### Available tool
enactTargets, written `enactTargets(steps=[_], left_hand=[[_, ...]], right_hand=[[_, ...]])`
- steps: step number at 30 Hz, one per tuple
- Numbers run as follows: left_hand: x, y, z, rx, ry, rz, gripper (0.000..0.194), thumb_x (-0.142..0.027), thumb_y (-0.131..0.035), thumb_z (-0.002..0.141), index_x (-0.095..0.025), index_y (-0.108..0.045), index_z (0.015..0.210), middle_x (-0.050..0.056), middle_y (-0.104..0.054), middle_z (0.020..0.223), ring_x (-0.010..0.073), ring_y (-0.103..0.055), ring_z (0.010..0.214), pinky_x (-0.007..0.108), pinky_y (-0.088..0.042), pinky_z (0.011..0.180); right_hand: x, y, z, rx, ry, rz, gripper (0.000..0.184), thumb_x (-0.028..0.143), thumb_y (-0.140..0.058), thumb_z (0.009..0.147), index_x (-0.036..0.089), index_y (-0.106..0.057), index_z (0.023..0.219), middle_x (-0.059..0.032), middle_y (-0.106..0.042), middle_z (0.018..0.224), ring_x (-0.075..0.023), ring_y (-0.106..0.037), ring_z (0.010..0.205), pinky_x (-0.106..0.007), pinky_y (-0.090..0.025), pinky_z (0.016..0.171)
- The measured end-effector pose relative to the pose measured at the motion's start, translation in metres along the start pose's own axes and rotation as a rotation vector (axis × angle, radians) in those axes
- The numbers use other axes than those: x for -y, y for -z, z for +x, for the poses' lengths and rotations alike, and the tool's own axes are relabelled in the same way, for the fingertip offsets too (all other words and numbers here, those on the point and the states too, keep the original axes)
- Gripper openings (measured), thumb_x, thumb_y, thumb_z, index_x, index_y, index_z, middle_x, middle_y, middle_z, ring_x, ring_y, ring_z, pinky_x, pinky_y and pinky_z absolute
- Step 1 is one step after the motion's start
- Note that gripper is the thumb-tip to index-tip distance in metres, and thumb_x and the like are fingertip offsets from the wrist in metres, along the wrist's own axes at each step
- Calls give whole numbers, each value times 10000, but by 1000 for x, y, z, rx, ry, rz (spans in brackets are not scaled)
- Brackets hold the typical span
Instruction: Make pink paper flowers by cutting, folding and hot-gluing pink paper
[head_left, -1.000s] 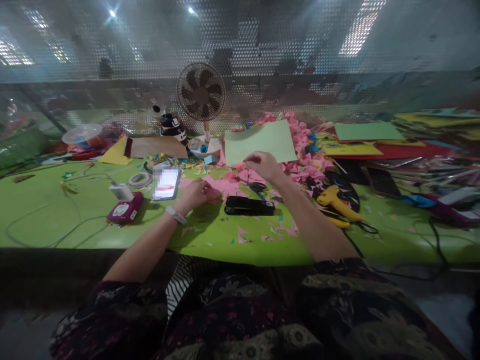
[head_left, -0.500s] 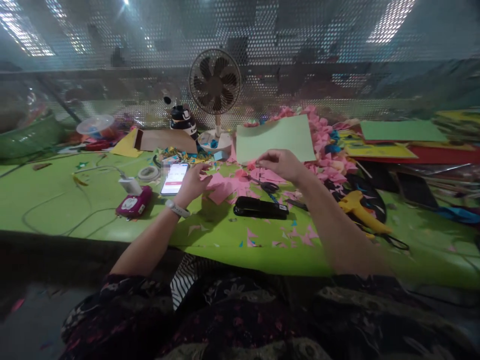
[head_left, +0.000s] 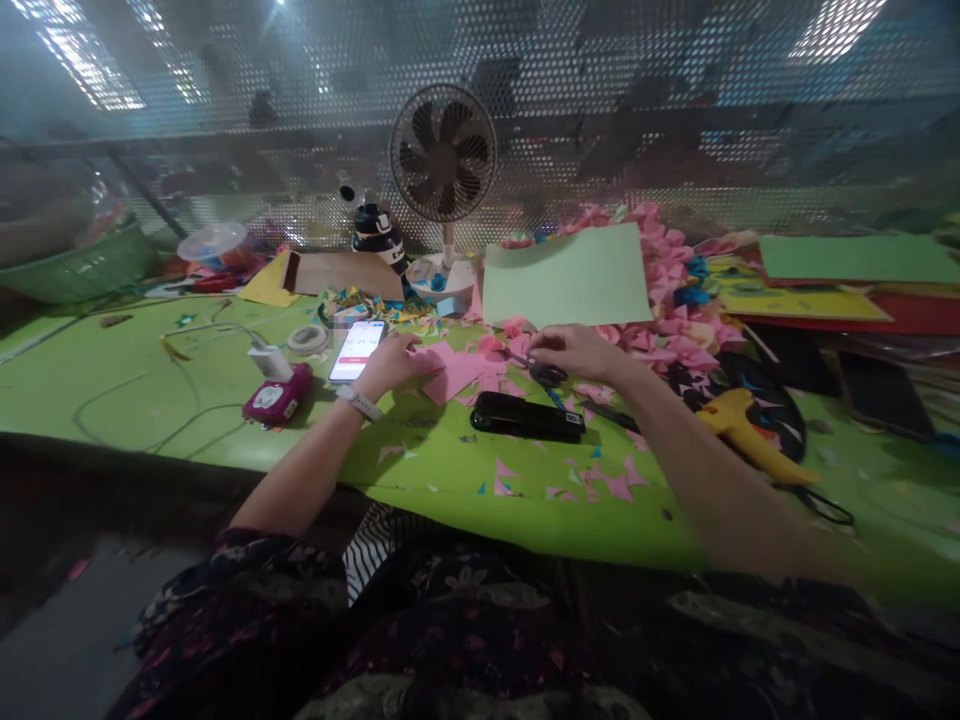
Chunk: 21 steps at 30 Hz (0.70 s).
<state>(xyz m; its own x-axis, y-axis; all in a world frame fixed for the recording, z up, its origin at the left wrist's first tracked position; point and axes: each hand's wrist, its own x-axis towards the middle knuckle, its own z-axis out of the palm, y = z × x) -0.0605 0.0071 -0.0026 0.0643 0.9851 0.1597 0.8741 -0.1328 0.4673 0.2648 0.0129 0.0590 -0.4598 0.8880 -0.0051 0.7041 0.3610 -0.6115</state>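
Two bare hands work above a green bench (head_left: 431, 465), on the far side of a black stapler (head_left: 529, 416). The left forearm (head_left: 300, 475) slants forward and inward to the left of the stapler, a pale wristband (head_left: 360, 402) around the wrist. The left hand (head_left: 397, 362) lies beyond the stapler's left end, back upward, fingers bent and pointing right at the near-left edge of pink paper pieces (head_left: 456, 370). Those pieces lie flat just beyond the stapler and toward its left; whether the left grip pinches one or only rests against it, one cannot tell.

The right forearm (head_left: 697, 460) reaches diagonally past the stapler's right end, its wrist bent so that the right hand (head_left: 577, 350) points left. Knuckles up, fingers curled down, the hand sits beyond the stapler's right half, its grip drawn narrow beside the dark handles of scissors (head_left: 547, 374). The scissors lie between the hand and the stapler; contact, or anything between the fingertips, one cannot make out.

A lit phone (head_left: 358, 350) lies left of the stapler and farther back, next to the left hand. A pale green sheet (head_left: 566, 275) leans well behind the stapler, and a yellow glue gun (head_left: 757, 440) lies to its right, past the right forearm.
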Motion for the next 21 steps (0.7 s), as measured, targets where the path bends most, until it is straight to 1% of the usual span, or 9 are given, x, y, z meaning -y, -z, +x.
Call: enactTargets(steps=[2, 4, 8, 10, 13, 15, 17, 19, 21], left_hand=[[1, -5, 1, 33, 0, 43, 429, -451, -746, 722, -134, -686, 1005, 114, -686, 938, 227, -631, 812, 329, -485, 720], [1, -7, 2, 32, 5, 59, 393, -461, -750, 715, -139, -695, 932, 104, -683, 888, 220, -623, 783, 322, -471, 699], [-2, -6, 0, 45, 43, -24, 334, -446, -756, 710, -151, -680, 845, 93, -687, 857, 208, -615, 748, 304, -451, 641], [-5, -4, -2, 34, 60, -86, 331, -434, -764, 702, -157, -661, 850, 88, -688, 874, 201, -615, 748, 296, -447, 627], [-10, -4, -6, -5, 72, -171, 355, -366, -800, 654, -172, -635, 902, 65, -683, 864, 191, -620, 754, 280, -450, 622], [-11, -5, -7, -8, 78, -215, 416, -328, -812, 631, -183, -630, 975, 41, -674, 812, 191, -623, 730, 276, -455, 612], [-12, -6, -8, -12, 76, -261, 464, -315, -804, 639, -191, -626, 1049, 25, -667, 767, 196, -633, 713, 280, -466, 609], [-11, -9, -8, 1, 59, -312, 417, -319, -776, 674, -187, -635, 1043, 29, -675, 757, 203, -648, 717, 288, -485, 620], [-12, -12, -8, 34, 40, -380, 302, -344, -722, 734, -175, -645, 973, 43, -693, 775, 206, -667, 734, 295, -507, 637]], right_hand=[[-4, -2, -2, -5, -7, 4, 230, 337, -615, 819, 163, -743, 901, -93, -749, 959, -217, -664, 828, -336, -486, 757], [-8, -1, -4, -22, -1, 21, 226, 319, -606, 826, 156, -738, 910, -101, -750, 970, -219, -667, 844, -340, -489, 774], [-17, 6, -5, -80, 0, 43, 263, 357, -613, 836, 148, -734, 940, -114, -748, 980, -227, -669, 850, -352, -490, 778], [-21, 9, -6, -133, 10, 69, 267, 367, -624, 827, 150, -729, 941, -113, -748, 948, -229, -665, 841, -358, -493, 774], [-29, 12, -4, -204, 39, 118, 276, 396, -647, 804, 159, -722, 923, -104, -743, 909, -227, -658, 825, -366, -493, 777], [-34, 12, -3, -204, 59, 143, 316, 450, -665, 785, 165, -719, 910, -99, -739, 895, -226, -653, 814, -367, -491, 773], [-39, 12, -2, -177, 74, 165, 361, 502, -682, 765, 171, -719, 903, -95, -735, 890, -224, -651, 812, -361, -489, 765], [-43, 13, -1, -156, 76, 182, 389, 532, -690, 752, 173, -722, 898, -91, -733, 878, -216, -647, 798, -354, -487, 756], [-45, 13, -1, -152, 68, 184, 397, 535, -692, 747, 169, -725, 898, -87, -731, 862, -209, -643, 782, -350, -484, 753]])
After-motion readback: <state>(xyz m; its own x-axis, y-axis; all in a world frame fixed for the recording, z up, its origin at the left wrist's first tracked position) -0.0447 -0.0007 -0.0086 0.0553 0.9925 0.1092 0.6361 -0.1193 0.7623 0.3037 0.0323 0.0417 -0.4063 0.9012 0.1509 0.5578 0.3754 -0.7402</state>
